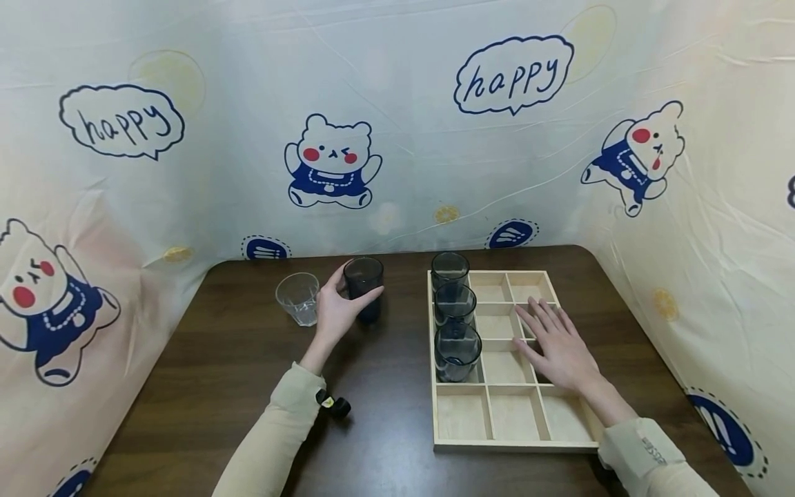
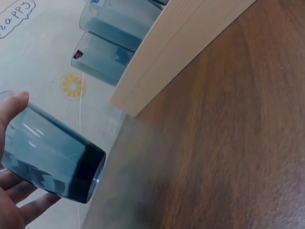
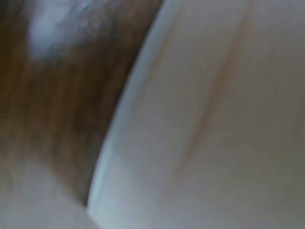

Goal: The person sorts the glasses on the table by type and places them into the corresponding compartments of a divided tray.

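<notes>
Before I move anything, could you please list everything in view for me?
Table: one, dark brown, mid-view.
Cloth: apparently one, pale with bear drawings and "happy" bubbles, behind and beside the table.
Tray: one, pale wood, twelve compartments, on the table's right half.
Glasses in the tray: three, dark blue-grey, left column, far three rows.
Held glass: one, dark blue-grey, left of the tray.
Clear glass: one, colourless, left of the held glass.
Small black device: one plainly seen, black, at the left cuff.
Sleeves: two, cream.
Left hand: one, gripping the held glass.
Right hand: one, over the tray's right side.
</notes>
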{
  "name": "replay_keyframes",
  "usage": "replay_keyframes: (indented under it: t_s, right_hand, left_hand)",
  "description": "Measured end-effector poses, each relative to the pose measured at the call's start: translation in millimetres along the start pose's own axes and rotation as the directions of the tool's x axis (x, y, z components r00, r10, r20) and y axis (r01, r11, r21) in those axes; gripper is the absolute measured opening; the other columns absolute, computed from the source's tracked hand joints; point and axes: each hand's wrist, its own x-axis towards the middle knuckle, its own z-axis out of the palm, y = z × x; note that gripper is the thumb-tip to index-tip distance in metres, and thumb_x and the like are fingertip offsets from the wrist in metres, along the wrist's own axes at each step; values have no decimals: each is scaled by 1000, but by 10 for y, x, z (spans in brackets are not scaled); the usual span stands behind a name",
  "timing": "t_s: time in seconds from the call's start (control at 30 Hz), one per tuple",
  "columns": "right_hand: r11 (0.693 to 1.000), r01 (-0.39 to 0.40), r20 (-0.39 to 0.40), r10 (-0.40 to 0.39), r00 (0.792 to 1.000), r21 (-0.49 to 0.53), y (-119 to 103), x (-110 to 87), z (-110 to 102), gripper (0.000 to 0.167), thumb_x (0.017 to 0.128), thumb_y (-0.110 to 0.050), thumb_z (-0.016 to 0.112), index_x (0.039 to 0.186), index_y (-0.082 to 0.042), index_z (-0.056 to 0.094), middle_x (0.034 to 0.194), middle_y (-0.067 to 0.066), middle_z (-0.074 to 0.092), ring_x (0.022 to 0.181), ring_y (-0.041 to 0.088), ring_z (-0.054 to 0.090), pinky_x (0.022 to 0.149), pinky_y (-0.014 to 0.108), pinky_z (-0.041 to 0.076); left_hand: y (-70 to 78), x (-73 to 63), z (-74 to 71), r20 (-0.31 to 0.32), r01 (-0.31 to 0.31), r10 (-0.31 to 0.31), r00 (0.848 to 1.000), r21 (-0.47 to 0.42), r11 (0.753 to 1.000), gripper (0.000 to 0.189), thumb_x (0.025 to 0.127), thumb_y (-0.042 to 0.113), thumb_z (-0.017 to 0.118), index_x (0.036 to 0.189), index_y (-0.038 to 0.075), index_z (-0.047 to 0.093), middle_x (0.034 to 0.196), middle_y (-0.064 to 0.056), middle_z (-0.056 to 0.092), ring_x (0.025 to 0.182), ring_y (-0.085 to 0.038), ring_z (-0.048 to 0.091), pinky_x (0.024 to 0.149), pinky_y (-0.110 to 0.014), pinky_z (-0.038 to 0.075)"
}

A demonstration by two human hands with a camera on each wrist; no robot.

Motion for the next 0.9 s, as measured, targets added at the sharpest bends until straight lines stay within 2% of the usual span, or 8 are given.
replay_keyframes:
  t_s: [0.1, 0.4, 0.67, 0.9]
  right_hand:
    - [1000, 3, -2, -3, 1000, 4, 2, 4, 1, 74, 111, -51, 55, 172, -15, 37, 181, 22, 28, 169, 47, 22, 136, 67, 14]
    - [1000, 6, -4, -6, 1000, 7, 12, 7, 9, 74, 110, -50, 57, 172, -14, 38, 181, 22, 28, 169, 47, 22, 136, 68, 14]
    - [1000, 7, -4, -7, 1000, -8, 1, 6, 10, 74, 110, -51, 56, 171, -13, 38, 180, 23, 29, 168, 48, 24, 135, 68, 16]
    - [1000, 5, -2, -5, 1000, -3, 1, 5, 0, 74, 111, -52, 55, 172, -14, 38, 181, 22, 28, 169, 47, 23, 136, 67, 14]
  left_hand:
    - [29, -30, 8, -14, 6, -6, 1000, 6, 1000, 76, 81, 37, 100, 147, 18, 68, 127, -11, 82, 109, -27, 78, 89, -29, 59]
    - [127, -131, 11, -12, -16, 16, 1000, -1, 1000, 66, 84, 41, 96, 140, 16, 71, 118, -9, 85, 104, -26, 81, 85, -23, 57]
    - [291, -276, -10, 2, 0, 0, 1000, -9, 1000, 71, 83, 39, 97, 145, 19, 69, 117, -9, 85, 109, -26, 81, 96, -38, 58]
    - [457, -433, -20, 44, -24, 27, 999, -55, 998, 70, 81, 32, 99, 143, 18, 70, 117, -10, 85, 111, -28, 80, 104, -47, 56]
